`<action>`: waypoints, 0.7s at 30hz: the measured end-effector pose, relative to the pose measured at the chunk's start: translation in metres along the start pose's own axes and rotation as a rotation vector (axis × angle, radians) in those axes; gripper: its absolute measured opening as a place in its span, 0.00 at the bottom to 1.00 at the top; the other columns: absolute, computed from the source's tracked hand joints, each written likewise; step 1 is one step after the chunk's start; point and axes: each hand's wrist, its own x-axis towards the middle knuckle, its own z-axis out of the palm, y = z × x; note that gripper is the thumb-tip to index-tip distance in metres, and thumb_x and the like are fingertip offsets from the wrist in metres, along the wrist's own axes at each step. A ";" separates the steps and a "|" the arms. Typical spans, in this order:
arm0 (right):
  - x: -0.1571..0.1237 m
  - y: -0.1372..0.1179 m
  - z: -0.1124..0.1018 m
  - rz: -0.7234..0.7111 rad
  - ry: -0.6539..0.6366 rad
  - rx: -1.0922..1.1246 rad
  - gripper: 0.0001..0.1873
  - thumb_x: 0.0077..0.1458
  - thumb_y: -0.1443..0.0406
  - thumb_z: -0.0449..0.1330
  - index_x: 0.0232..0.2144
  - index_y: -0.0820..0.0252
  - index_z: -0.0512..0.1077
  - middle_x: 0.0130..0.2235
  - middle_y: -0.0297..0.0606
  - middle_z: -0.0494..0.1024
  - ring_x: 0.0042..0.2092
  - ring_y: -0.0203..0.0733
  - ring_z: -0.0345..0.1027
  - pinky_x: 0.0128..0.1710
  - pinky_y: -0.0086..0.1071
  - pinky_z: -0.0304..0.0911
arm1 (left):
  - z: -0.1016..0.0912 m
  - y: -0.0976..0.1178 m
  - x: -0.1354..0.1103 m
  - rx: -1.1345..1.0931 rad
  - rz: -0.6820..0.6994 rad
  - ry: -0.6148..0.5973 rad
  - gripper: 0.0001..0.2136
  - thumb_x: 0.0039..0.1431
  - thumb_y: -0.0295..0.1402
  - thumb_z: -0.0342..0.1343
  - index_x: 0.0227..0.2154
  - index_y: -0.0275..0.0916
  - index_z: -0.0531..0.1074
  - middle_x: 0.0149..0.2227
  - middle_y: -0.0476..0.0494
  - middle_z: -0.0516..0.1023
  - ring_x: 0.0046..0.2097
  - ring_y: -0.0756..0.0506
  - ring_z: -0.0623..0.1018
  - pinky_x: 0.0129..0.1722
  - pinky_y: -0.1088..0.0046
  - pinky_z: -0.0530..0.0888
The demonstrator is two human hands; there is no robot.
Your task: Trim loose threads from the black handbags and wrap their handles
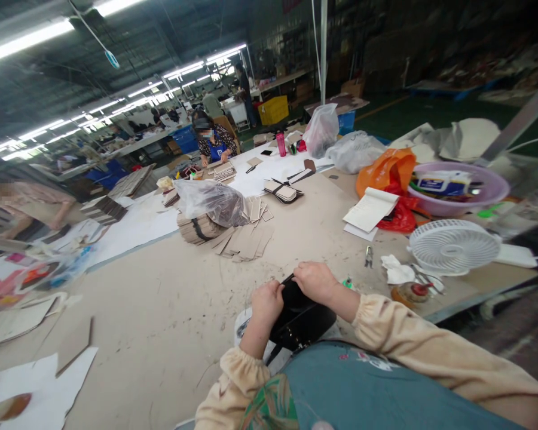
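Apron point(367, 382) fabric fills the near side, with a glossy black bag piece point(311, 319) just past it, left of the white desk fan point(452, 245) and on the fan's near side. The piece reaches outward from the apron to an upper edge pinched by both hands; its full long axis is hidden. Left hand point(268, 304) and right hand point(316, 282) are closed, thumbs against fingers on that edge, near each other; the right is closer to the fan. A pliers-like tool point(368, 257) lies just left of the fan, a notepad point(371, 209) beyond and left of it, and stacked tan pieces point(201, 228) well to its left.
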 end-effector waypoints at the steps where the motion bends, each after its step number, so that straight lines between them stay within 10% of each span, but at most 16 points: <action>1: 0.001 0.000 0.000 0.005 -0.001 -0.002 0.14 0.57 0.61 0.50 0.33 0.61 0.73 0.36 0.44 0.76 0.40 0.43 0.69 0.39 0.32 0.61 | 0.000 0.000 0.000 0.002 -0.004 -0.001 0.14 0.61 0.36 0.43 0.27 0.39 0.72 0.27 0.43 0.76 0.30 0.47 0.74 0.29 0.74 0.61; 21: 0.006 0.002 0.002 0.055 0.019 0.020 0.09 0.56 0.63 0.53 0.38 0.59 0.69 0.37 0.41 0.74 0.40 0.41 0.68 0.36 0.29 0.60 | 0.002 -0.001 -0.002 -0.013 0.005 0.035 0.13 0.61 0.36 0.44 0.26 0.40 0.70 0.27 0.45 0.75 0.30 0.47 0.73 0.28 0.73 0.60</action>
